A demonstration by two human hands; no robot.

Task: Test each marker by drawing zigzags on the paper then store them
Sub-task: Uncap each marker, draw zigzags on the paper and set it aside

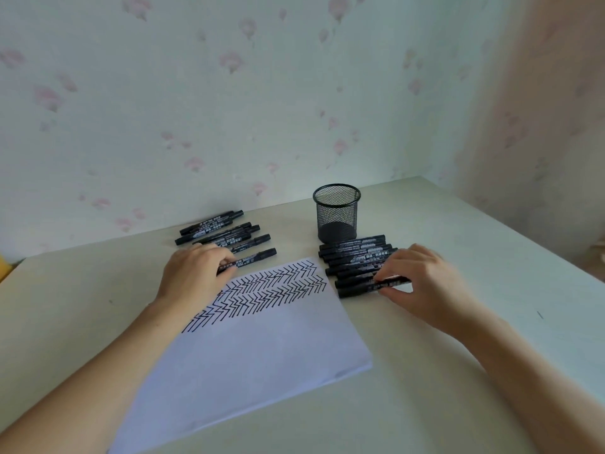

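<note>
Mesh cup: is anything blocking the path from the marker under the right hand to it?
Nothing visible blocks it. The mesh cup stands open-topped just behind the right pile of markers; the right hand need only lift its marker over that pile.

Left hand (193, 273) covers the near ends of the left marker group (226, 232) & part of the paper (262, 339) zigzags. Marker label print too small to read. Paper's near-left corner cut off at frame bottom.

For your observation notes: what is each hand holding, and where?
Left hand: marker, at its tail end. Right hand: marker, near its right end.
</note>
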